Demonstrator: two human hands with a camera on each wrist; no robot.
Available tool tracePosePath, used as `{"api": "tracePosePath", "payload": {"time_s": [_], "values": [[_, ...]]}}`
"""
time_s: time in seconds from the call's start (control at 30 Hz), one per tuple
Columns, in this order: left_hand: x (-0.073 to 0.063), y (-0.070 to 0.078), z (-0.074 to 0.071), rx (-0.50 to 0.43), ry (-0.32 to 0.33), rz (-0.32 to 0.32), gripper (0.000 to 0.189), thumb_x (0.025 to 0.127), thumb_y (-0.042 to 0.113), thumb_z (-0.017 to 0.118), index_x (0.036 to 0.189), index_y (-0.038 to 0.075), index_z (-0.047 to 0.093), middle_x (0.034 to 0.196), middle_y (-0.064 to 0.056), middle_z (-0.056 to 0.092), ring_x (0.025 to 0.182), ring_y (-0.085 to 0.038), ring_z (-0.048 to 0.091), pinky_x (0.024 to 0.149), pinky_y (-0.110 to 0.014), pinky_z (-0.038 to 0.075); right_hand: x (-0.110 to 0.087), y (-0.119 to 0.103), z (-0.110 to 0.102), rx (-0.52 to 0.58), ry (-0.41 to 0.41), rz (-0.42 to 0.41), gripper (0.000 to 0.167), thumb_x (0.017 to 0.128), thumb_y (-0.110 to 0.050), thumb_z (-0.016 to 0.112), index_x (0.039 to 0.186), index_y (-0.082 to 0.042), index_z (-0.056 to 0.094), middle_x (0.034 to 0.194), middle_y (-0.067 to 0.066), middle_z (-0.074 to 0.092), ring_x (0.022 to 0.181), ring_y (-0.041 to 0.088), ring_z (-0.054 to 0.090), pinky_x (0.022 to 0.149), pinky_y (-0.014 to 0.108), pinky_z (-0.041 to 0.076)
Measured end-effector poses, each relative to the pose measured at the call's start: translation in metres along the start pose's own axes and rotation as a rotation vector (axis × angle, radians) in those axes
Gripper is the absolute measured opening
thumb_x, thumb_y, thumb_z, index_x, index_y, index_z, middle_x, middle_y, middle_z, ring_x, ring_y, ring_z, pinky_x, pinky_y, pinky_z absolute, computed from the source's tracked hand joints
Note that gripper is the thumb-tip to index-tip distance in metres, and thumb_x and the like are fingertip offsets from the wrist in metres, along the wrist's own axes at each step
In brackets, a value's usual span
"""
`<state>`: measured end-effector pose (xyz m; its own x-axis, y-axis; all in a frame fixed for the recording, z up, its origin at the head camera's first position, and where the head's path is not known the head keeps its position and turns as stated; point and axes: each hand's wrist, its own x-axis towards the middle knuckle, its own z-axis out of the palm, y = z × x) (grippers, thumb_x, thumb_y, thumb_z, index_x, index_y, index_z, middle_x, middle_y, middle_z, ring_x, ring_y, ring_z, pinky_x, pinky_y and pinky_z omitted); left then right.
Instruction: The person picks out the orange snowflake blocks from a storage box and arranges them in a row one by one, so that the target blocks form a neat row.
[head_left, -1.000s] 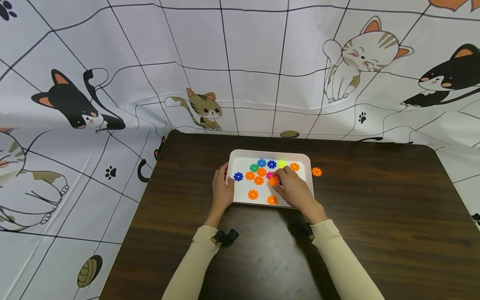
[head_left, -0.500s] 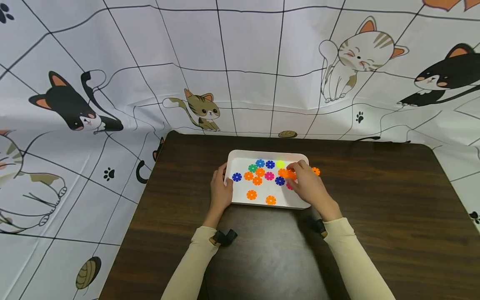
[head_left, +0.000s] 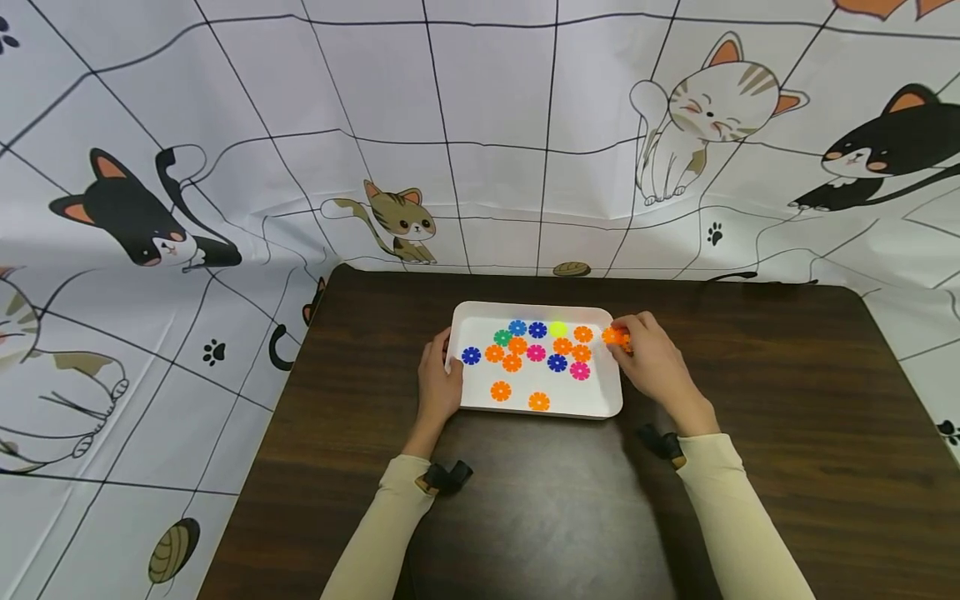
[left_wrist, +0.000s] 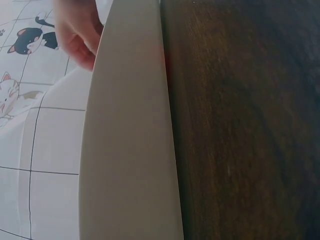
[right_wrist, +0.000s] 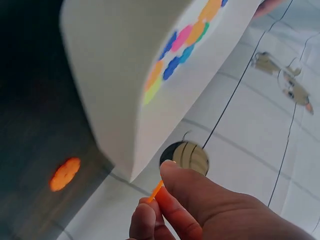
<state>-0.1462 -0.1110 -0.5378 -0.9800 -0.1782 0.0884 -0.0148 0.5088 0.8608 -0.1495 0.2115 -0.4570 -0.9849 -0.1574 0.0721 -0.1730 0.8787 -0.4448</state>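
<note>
My left hand [head_left: 439,385] grips the left edge of a shallow white tray [head_left: 480,402], its thumb over the rim. In the left wrist view only the tray's pale side wall [left_wrist: 130,130] fills the middle. Several notched, flower-like plastic discs lie spread in the tray, among them a yellow disc [head_left: 557,329], a green disc [head_left: 502,337] and a pink disc [head_left: 580,371]. Just beyond the tray's right rim, my right hand [head_left: 660,362] pinches an orange disc [right_wrist: 156,191] between thumb and fingers. Below it, another orange disc [right_wrist: 65,174] lies on the table, partly hidden in the head view.
The dark wooden table [head_left: 765,400] extends to both sides of the tray. Behind it and along the left hangs a white curtain [head_left: 495,92] with cat drawings and grid lines. Dark bands [head_left: 448,477] sit on both wrists.
My right hand has moved right from over the tray's middle to past its right rim, carrying an orange disc. The left hand keeps its hold on the tray.
</note>
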Motion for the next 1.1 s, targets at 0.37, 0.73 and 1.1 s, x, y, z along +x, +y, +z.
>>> {"api": "tracePosePath", "payload": {"time_s": [0.37, 0.73, 1.1], "values": [[0.0, 0.001, -0.003, 0.008, 0.009, -0.009, 0.052, 0.097, 0.0, 0.051, 0.148, 0.008, 0.049, 0.129, -0.023, 0.057, 0.112, -0.038, 0.058, 0.101, -0.051, 0.049, 0.0, 0.027, -0.005, 0.013, 0.024, 0.1, 0.04, 0.096, -0.014, 0.065, 0.131, 0.003, 0.057, 0.123, 0.025, 0.052, 0.091, 0.035, 0.059, 0.069, 0.05, 0.052], [-0.001, 0.004, -0.002, 0.009, 0.002, 0.0, 0.051, 0.097, 0.001, 0.051, 0.148, 0.007, 0.049, 0.129, -0.023, 0.057, 0.112, -0.037, 0.058, 0.102, -0.052, 0.049, 0.001, 0.049, 0.0, -0.003, -0.005, 0.176, 0.042, 0.099, -0.018, 0.061, 0.135, 0.004, 0.055, 0.13, 0.029, 0.049, 0.103, 0.046, 0.06, 0.078, 0.06, 0.05], [-0.002, 0.002, 0.0, 0.007, -0.001, 0.001, 0.052, 0.097, 0.001, 0.052, 0.148, 0.008, 0.048, 0.129, -0.023, 0.057, 0.11, -0.036, 0.058, 0.099, -0.051, 0.05, -0.001, 0.061, 0.008, 0.008, -0.036, 0.212, 0.04, 0.1, -0.017, 0.059, 0.132, 0.006, 0.056, 0.13, 0.031, 0.049, 0.107, 0.049, 0.058, 0.085, 0.064, 0.049]]}}
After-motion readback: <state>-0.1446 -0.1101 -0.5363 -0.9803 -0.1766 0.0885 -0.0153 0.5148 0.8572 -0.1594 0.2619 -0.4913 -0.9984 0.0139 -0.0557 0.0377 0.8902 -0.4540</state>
